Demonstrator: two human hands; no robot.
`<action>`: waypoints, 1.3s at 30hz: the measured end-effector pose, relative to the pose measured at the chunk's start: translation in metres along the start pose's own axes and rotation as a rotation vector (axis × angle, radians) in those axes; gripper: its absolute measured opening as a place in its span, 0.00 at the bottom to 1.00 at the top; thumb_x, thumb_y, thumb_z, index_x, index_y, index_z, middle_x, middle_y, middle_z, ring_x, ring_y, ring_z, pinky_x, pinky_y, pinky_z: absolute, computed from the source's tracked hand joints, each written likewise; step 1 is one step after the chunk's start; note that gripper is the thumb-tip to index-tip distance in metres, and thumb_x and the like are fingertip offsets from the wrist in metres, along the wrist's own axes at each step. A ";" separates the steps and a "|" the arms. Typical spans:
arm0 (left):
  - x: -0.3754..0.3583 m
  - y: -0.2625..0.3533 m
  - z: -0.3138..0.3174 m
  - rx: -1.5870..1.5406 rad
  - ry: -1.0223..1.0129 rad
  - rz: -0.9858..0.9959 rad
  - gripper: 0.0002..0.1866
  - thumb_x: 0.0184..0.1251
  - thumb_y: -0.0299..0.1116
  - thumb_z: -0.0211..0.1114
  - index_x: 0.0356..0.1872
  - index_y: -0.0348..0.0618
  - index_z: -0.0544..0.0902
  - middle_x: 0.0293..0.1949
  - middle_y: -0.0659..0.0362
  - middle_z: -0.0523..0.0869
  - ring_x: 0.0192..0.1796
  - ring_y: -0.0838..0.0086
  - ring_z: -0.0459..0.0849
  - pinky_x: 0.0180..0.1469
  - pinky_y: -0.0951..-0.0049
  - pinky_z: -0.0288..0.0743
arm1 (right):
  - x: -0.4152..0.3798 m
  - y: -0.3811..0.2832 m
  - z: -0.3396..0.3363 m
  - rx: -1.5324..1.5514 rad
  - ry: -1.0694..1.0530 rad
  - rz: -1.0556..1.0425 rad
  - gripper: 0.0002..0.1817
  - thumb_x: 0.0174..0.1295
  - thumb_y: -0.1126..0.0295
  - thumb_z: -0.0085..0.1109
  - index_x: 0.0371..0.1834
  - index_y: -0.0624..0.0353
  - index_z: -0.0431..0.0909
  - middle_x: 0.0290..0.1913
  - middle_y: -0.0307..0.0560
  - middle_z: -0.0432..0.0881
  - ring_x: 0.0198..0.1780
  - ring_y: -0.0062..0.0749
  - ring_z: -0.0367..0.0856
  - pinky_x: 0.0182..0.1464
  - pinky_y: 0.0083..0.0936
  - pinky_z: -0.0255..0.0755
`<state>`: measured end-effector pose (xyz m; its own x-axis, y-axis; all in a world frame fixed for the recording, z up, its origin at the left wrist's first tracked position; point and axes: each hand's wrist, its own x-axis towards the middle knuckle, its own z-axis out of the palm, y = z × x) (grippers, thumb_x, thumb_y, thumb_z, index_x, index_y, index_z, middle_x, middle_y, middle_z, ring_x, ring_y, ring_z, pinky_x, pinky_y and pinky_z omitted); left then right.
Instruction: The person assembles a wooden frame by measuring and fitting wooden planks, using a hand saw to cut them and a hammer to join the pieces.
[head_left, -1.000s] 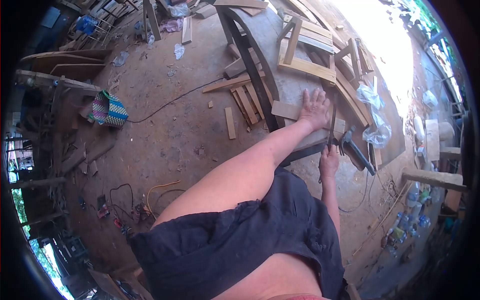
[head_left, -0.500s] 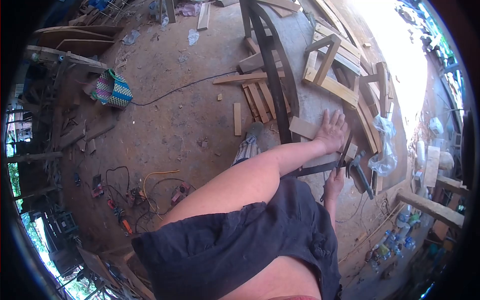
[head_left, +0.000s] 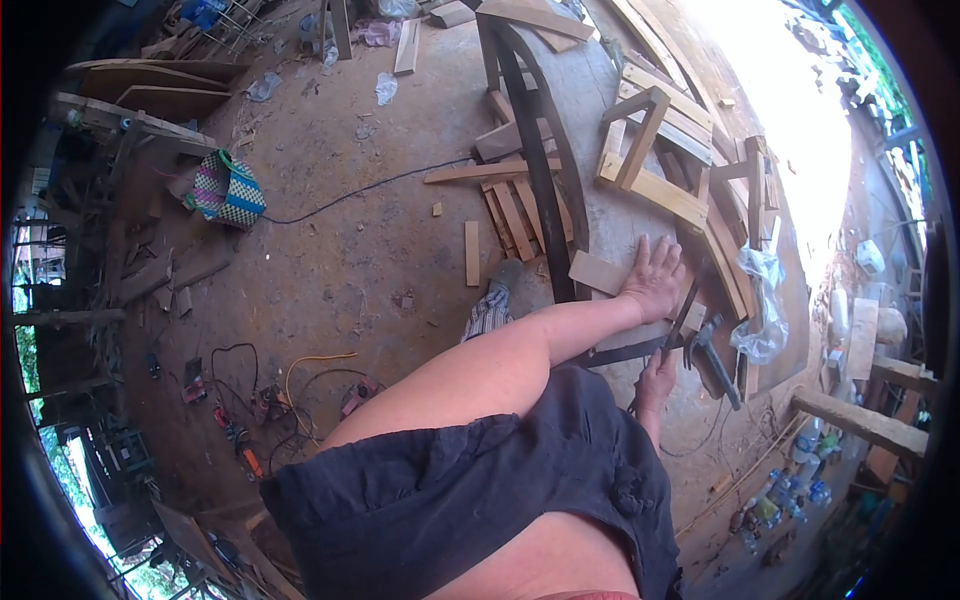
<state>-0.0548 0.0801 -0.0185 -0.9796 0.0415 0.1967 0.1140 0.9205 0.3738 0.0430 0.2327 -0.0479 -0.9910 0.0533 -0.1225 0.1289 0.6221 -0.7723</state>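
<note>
My left hand [head_left: 655,277] is spread flat on a wood piece [head_left: 600,272] on the counter [head_left: 590,120], while my right hand [head_left: 655,378] is clamped on the saw [head_left: 688,305] handle at the counter's edge.

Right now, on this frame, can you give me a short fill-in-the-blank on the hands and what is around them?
1. The left hand lies flat on a wooden ____ on the workbench.
2. The right hand grips the handle of a ____.
3. The woven bag sits on the ____.
Missing words: board; saw; ground
</note>
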 end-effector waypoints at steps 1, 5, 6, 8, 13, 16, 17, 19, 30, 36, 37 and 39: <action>0.000 0.001 0.001 -0.001 0.017 -0.010 0.21 0.60 0.42 0.53 0.51 0.40 0.75 0.64 0.47 0.63 0.71 0.51 0.53 0.68 0.37 0.38 | 0.001 0.001 -0.001 -0.038 -0.015 -0.009 0.08 0.66 0.67 0.49 0.40 0.60 0.72 0.32 0.56 0.79 0.32 0.48 0.78 0.35 0.37 0.69; -0.001 0.002 -0.004 -0.027 0.000 -0.021 0.21 0.60 0.42 0.53 0.51 0.42 0.75 0.64 0.48 0.63 0.71 0.52 0.52 0.68 0.39 0.39 | 0.002 0.008 0.001 -0.031 0.022 -0.130 0.08 0.66 0.66 0.49 0.39 0.59 0.72 0.32 0.58 0.78 0.33 0.52 0.78 0.35 0.39 0.68; -0.001 0.002 -0.001 -0.004 0.007 -0.022 0.20 0.60 0.43 0.53 0.51 0.44 0.75 0.63 0.49 0.63 0.71 0.53 0.52 0.69 0.39 0.39 | 0.003 0.006 0.000 -0.026 0.034 -0.128 0.08 0.66 0.66 0.49 0.39 0.59 0.72 0.32 0.58 0.78 0.33 0.52 0.78 0.35 0.39 0.68; -0.002 0.002 0.001 -0.014 0.016 -0.014 0.20 0.61 0.43 0.53 0.51 0.45 0.75 0.63 0.49 0.63 0.71 0.53 0.52 0.69 0.40 0.39 | 0.001 0.000 -0.004 -0.027 0.006 -0.119 0.08 0.66 0.66 0.49 0.37 0.60 0.71 0.32 0.59 0.78 0.34 0.54 0.78 0.35 0.41 0.68; -0.003 0.002 0.008 0.000 0.061 -0.018 0.19 0.62 0.43 0.52 0.51 0.47 0.76 0.64 0.50 0.64 0.71 0.54 0.54 0.69 0.41 0.38 | 0.002 0.002 -0.007 -0.093 0.018 -0.133 0.08 0.66 0.65 0.48 0.37 0.59 0.69 0.33 0.60 0.78 0.36 0.58 0.77 0.35 0.43 0.68; -0.003 0.002 0.007 -0.001 0.049 -0.021 0.20 0.61 0.42 0.52 0.52 0.47 0.76 0.64 0.50 0.64 0.71 0.54 0.55 0.69 0.41 0.38 | 0.003 0.005 -0.009 -0.132 0.012 -0.160 0.08 0.66 0.65 0.48 0.37 0.58 0.69 0.33 0.59 0.78 0.37 0.59 0.77 0.36 0.45 0.68; -0.003 0.002 0.006 -0.002 0.054 -0.016 0.20 0.61 0.42 0.52 0.52 0.47 0.76 0.64 0.50 0.64 0.71 0.54 0.55 0.69 0.41 0.38 | 0.003 0.004 -0.010 -0.169 0.009 -0.157 0.08 0.65 0.64 0.49 0.37 0.57 0.69 0.34 0.59 0.78 0.37 0.59 0.77 0.36 0.46 0.68; -0.003 0.003 0.004 -0.008 0.029 -0.026 0.20 0.61 0.42 0.52 0.52 0.47 0.76 0.64 0.50 0.64 0.71 0.54 0.54 0.69 0.41 0.38 | 0.004 0.005 -0.011 -0.203 -0.021 -0.125 0.08 0.66 0.66 0.47 0.41 0.58 0.69 0.36 0.58 0.79 0.39 0.56 0.77 0.39 0.42 0.68; -0.003 0.005 -0.001 0.014 0.020 -0.032 0.20 0.60 0.42 0.53 0.52 0.47 0.76 0.63 0.50 0.64 0.70 0.54 0.54 0.69 0.41 0.40 | 0.005 0.011 -0.007 -0.148 0.034 -0.205 0.08 0.65 0.65 0.49 0.37 0.57 0.69 0.34 0.58 0.78 0.37 0.58 0.77 0.36 0.46 0.68; -0.003 0.005 0.001 0.013 0.007 -0.032 0.21 0.60 0.43 0.53 0.52 0.47 0.76 0.63 0.49 0.64 0.71 0.54 0.54 0.69 0.41 0.39 | 0.005 0.008 -0.007 -0.129 -0.018 -0.150 0.08 0.65 0.65 0.49 0.36 0.59 0.68 0.33 0.59 0.77 0.37 0.59 0.76 0.36 0.46 0.67; -0.003 0.005 0.001 0.012 0.008 -0.032 0.20 0.60 0.43 0.53 0.52 0.47 0.76 0.63 0.49 0.64 0.71 0.54 0.54 0.69 0.41 0.39 | 0.004 0.007 -0.007 -0.105 -0.013 -0.158 0.08 0.65 0.65 0.49 0.35 0.59 0.68 0.33 0.59 0.77 0.37 0.59 0.76 0.36 0.46 0.67; -0.003 0.005 0.001 0.012 0.012 -0.030 0.20 0.61 0.43 0.53 0.52 0.47 0.76 0.63 0.49 0.64 0.71 0.54 0.54 0.69 0.41 0.39 | 0.005 0.008 -0.007 -0.079 -0.007 -0.166 0.08 0.65 0.66 0.49 0.35 0.60 0.67 0.33 0.59 0.77 0.36 0.60 0.76 0.36 0.46 0.67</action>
<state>-0.0516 0.0849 -0.0184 -0.9806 0.0093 0.1960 0.0825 0.9257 0.3691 0.0393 0.2432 -0.0506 -0.9982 -0.0607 -0.0025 -0.0396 0.6815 -0.7307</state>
